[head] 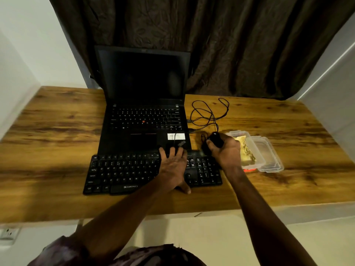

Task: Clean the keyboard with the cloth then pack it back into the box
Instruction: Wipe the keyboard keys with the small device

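Currently the left grip (172,166) is lying flat across the black keyboard (124,173). Its fingers are straight and spread, reaching past the keyboard's far edge onto the palm rest of the open laptop (142,116), and its thumb is hanging over the near edge. It is holding nothing, only pressing down on the keys. Most of the keyboard is stretching away to the left of this grip, and the number pad is showing just to its right.

The right grip (224,150) is curling round a black mouse (216,140), with the fingers wrapped over the mouse's top and sides. It is hovering over the keyboard's far right corner. Whether the mouse is touching the counter (57,131) cannot be told. The mouse's cable (209,112) is looping loosely on the counter beyond this grip.

Just to the right of the right grip, a clear plastic box (233,133) is sitting open, with the yellow cloth (245,148) lying crumpled inside it. The box's clear lid (269,156) is lying flat against its far side from the grip. The laptop's screen is showing dark beyond both grips.
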{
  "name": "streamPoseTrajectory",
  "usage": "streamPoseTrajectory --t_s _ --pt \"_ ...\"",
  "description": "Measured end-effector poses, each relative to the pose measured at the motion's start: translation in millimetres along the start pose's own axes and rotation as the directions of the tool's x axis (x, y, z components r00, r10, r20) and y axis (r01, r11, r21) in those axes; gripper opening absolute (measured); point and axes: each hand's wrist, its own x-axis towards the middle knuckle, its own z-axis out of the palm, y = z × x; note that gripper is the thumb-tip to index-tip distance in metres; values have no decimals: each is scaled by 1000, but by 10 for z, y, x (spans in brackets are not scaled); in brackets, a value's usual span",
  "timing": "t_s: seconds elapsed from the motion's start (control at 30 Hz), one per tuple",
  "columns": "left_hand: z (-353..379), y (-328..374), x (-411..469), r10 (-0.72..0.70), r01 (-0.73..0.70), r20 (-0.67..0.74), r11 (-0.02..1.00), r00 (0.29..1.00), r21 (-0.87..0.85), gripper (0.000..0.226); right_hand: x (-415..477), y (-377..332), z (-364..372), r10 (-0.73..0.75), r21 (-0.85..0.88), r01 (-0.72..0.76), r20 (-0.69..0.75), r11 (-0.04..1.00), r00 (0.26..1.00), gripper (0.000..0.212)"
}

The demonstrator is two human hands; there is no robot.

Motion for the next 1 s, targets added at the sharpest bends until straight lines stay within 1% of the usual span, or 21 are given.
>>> streamPoseTrajectory --t_s 0.1,0.17,0.2,0.3,0.4,0.47,0.57,0.63,0.73,0.87,0.93,1.0 --pt "16 -10 -8 5 -5 -20 1000 1000 -3 148 42 146 -138 23 -96 -29 -56 995 998 30" --pt "23 -12 -6 0 0 -12 1000 1000 -6 148 30 120 -111 13 -107 -18 -48 994 999 32" --pt "26 -8 -2 -4 4 -5 1000 1000 -6 148 17 90 -67 1 -93 -3 -23 996 1000 33" --pt "11 9 3 -17 17 14 1000 1000 13 148 -45 -48 88 -40 44 37 48 998 998 31" --pt "2 11 2 -23 23 15 999 1000 26 147 -60 -94 135 -62 106 58 39 993 997 26" --pt "8 -1 -6 -13 13 2 1000 1000 27 147 -28 -1 76 -28 110 25 27 994 999 28" --pt "42 -21 -13 -3 4 -32 1000 999 18 148 4 163 -67 47 15 -47 -40 999 998 34" --pt "53 -43 -32 -16 16 -35 1000 999 16 149 14 193 -108 18 -72 -23 -71 997 997 34" --pt "74 -116 -79 -34 35 -48 999 998 20 150 -14 101 -73 0 -139 -4 -33 990 999 34" --pt "129 -335 -177 -9 11 -67 1000 998 15 151 -82 -19 128 -77 -36 77 2 996 997 37" --pt "166 -476 -236 -15 15 -60 1000 998 -5 151 -128 -62 189 -70 1 70 38 998 997 39" --pt "193 -638 -297 -26 24 -52 999 998 -41 151 -141 -66 192 -76 14 76 33 997 997 37"
